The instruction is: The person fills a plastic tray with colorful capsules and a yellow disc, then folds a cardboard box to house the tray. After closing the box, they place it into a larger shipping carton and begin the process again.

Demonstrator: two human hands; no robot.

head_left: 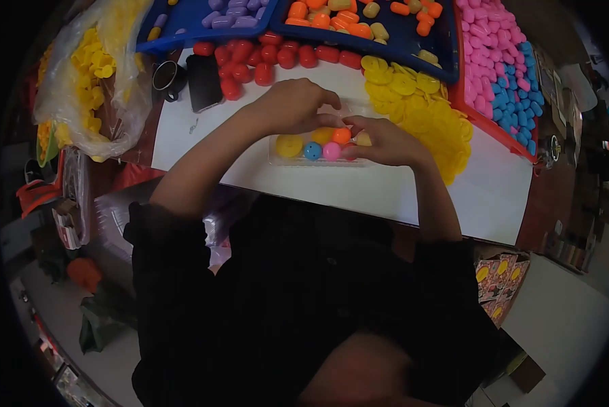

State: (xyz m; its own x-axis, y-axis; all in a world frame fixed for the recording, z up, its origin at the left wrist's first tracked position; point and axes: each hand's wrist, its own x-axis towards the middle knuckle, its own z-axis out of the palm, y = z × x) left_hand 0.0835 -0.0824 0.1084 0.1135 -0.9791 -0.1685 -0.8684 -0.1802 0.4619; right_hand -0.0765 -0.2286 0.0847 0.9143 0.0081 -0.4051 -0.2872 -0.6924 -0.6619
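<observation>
A clear plastic tray [281, 161] lies near the front edge of the white table, holding a yellow disc [289, 146], a blue piece [312, 150], a pink piece [331, 151] and an orange piece [342, 136]. My left hand [298, 107] arches over the tray's far side, thumb and fingers apart; I see nothing held in it. At the tray's right end, my right hand [384, 141] has its fingers and thumb around a beige capsule [363, 139]. Part of the tray's right side is hidden by this hand.
Red capsules [264, 73] and yellow discs [430, 129] are piled on the table. Behind stand blue trays [213, 32] of capsules; a red-rimmed tray [491, 125] holds pink and blue ones. A dark mug [169, 80] and black phone [204, 83] sit left, near a plastic bag [125, 102].
</observation>
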